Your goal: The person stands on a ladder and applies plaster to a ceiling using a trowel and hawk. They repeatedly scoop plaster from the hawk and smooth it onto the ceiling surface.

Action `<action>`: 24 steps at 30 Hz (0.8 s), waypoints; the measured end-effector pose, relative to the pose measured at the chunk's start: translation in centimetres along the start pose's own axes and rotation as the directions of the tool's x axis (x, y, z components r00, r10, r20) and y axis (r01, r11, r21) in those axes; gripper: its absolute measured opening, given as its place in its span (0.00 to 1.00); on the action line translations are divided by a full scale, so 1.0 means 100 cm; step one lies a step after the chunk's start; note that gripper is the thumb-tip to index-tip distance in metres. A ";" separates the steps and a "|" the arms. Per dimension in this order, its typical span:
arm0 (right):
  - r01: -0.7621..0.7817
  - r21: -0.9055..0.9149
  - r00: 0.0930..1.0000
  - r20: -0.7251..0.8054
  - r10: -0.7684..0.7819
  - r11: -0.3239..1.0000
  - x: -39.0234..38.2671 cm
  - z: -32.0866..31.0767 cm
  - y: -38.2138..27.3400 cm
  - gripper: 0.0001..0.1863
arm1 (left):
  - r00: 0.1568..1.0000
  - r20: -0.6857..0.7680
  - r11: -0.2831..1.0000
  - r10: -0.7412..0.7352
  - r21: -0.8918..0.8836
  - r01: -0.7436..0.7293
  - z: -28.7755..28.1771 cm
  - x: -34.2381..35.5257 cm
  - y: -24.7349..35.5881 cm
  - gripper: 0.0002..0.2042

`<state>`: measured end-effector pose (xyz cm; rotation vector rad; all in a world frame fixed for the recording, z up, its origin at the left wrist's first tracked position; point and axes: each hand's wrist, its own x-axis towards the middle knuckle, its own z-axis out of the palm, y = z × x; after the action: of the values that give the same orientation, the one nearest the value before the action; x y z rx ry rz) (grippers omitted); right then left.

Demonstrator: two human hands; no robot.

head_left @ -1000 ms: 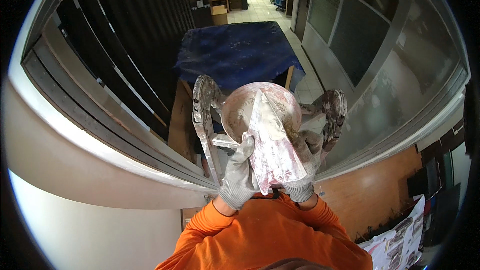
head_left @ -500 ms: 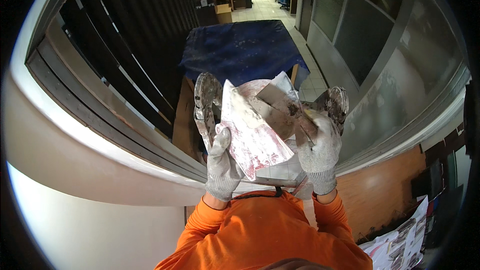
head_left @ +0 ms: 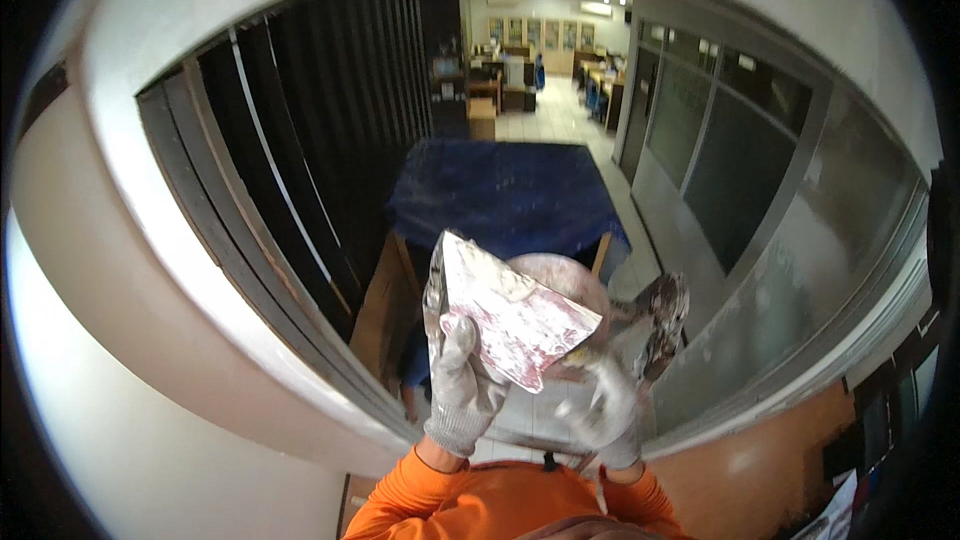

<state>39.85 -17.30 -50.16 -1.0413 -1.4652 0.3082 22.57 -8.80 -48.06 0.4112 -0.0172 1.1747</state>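
My left hand point(head_left: 465, 390), in a grey knit glove, grips a flat putty board point(head_left: 515, 315) with its thumb on top. The board is tilted, smeared pink and white, with a pale ridge of putty near its upper edge. My right hand point(head_left: 608, 410), gloved alike and blurred, is curled just below the board's right corner. It appears to keep its grip on the putty knife, whose blade is now hidden behind the board. Beyond the board stands a round pinkish tub point(head_left: 572, 275), partly covered by it.
A splattered metal ladder hinge point(head_left: 665, 325) rises right of the tub. Ahead, a dark blue sheet point(head_left: 510, 190) covers a table-like stand. Dark slatted panels point(head_left: 350, 70) line the left, a grey glazed partition point(head_left: 750, 150) the right. A curved white wall edge point(head_left: 130, 240) surrounds the opening.
The view has tilted up, showing more of the room beyond. My right hand has drawn down, away from the board's top; the putty knife's blade has gone out of sight. My left hand still holds the board.
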 end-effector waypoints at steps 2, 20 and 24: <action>0.204 -0.149 0.979 0.032 -0.202 0.968 0.006 0.008 -0.001 0.36 | 0.999 0.052 0.999 -0.005 0.053 0.003 0.008 0.002 -0.007 0.26; 0.192 0.484 0.862 -0.499 0.089 0.854 0.006 0.031 -0.022 0.23 | 0.991 0.104 0.995 -0.085 0.066 0.078 0.004 -0.015 -0.036 0.12; 0.092 0.418 0.978 -0.209 -0.003 0.904 0.026 0.047 -0.058 0.25 | 0.982 0.188 0.962 -0.017 0.270 -0.035 0.004 -0.018 -0.038 0.16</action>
<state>33.69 -16.84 -45.27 -0.6594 -1.1659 0.4504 25.29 -11.73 -49.28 0.7664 -0.0222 1.1464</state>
